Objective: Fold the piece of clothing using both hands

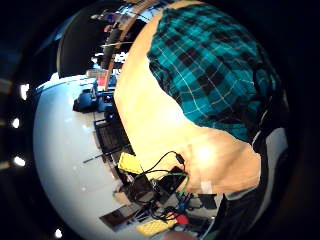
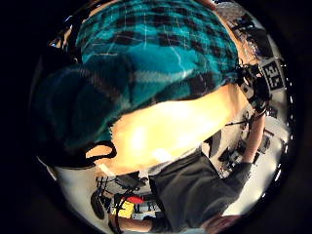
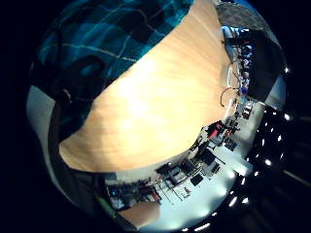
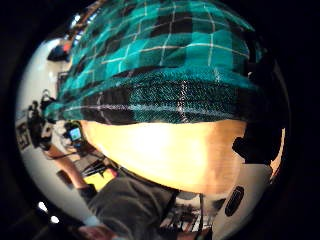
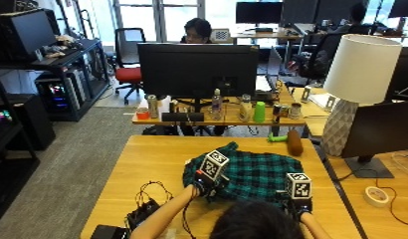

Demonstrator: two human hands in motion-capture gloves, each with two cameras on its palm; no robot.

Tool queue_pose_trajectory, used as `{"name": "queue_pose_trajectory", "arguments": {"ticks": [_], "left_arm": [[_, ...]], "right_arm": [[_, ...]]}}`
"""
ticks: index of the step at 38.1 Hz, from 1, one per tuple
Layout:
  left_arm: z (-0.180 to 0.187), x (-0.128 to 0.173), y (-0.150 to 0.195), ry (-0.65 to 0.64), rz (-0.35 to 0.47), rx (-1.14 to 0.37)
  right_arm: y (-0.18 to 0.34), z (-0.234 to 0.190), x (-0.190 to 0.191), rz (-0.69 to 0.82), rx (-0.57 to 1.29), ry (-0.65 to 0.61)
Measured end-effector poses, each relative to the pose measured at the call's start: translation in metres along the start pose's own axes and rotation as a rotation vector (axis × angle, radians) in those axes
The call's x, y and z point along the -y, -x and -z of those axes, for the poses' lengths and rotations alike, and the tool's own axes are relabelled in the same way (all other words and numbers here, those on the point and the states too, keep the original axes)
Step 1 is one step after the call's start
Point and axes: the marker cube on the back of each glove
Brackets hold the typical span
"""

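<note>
Outside view: one teal-and-black plaid garment (image 5: 254,172) is seen lying bunched on one wooden bench (image 5: 157,159). Its near edge is met by two gloved hands, the left hand (image 5: 205,189) at the near left corner and the right hand (image 5: 298,204) at the near right. Whether either hand's fingers are curled on the cloth cannot be told. A doubled hem (image 4: 170,102) is shown only in the right thumb side palm view.

No readable text, label, brand or number on anything in view.
</note>
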Motion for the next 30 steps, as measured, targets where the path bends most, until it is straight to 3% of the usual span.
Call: {"name": "queue_pose_trajectory", "arguments": {"ticks": [10,16,23,30], "left_arm": [[0.018,-0.068,-0.004,0.117,-0.145,-0.060],[0.061,-0.094,0.006,0.101,-0.164,-0.083],[0.110,-0.058,0.038,0.049,-0.051,-0.056],[0.110,0.014,0.058,0.082,0.089,0.003]], "right_arm": [[0.015,0.048,-0.080,0.164,-0.041,0.090],[0.007,0.113,-0.101,0.154,-0.088,0.002],[0.007,0.200,-0.088,0.070,-0.082,-0.119],[0.000,0.205,0.000,-0.040,-0.087,-0.119]]}}
